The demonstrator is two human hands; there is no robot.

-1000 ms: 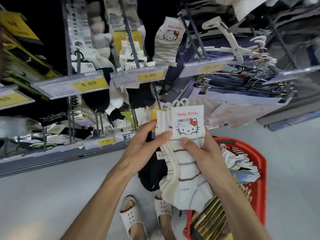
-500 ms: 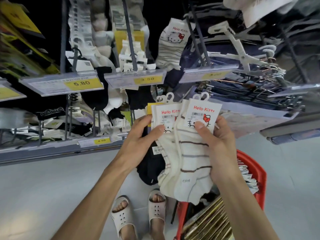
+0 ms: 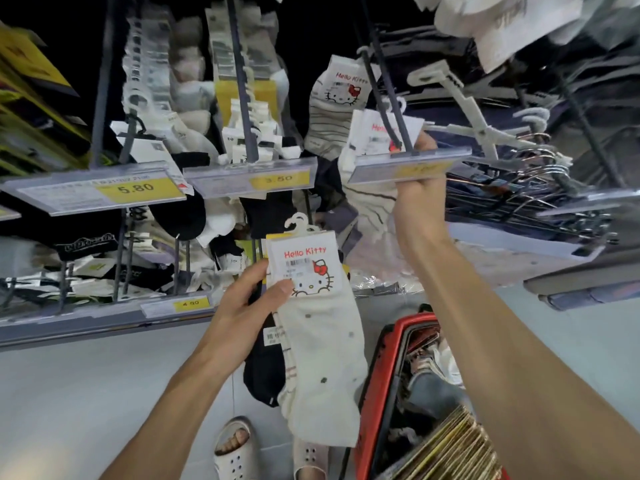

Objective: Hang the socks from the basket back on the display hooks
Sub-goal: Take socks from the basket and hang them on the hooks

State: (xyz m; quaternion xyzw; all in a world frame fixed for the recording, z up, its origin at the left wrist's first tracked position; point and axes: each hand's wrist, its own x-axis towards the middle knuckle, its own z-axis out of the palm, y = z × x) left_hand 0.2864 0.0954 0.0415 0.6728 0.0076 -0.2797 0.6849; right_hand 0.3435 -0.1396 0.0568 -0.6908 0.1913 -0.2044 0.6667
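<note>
Thumb and fingers of the left hand (image 3: 242, 306) are pinching a stack of white dotted Hello Kitty socks (image 3: 318, 327) beside a red plastic basket (image 3: 377, 375); the right hand (image 3: 415, 192) is gripping a white striped sock pair (image 3: 372, 202) up at a dark metal display hook (image 3: 384, 88).

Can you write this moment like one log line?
right hand: holds striped socks at hook | left hand: holds dotted socks | basket: more items inside
</note>
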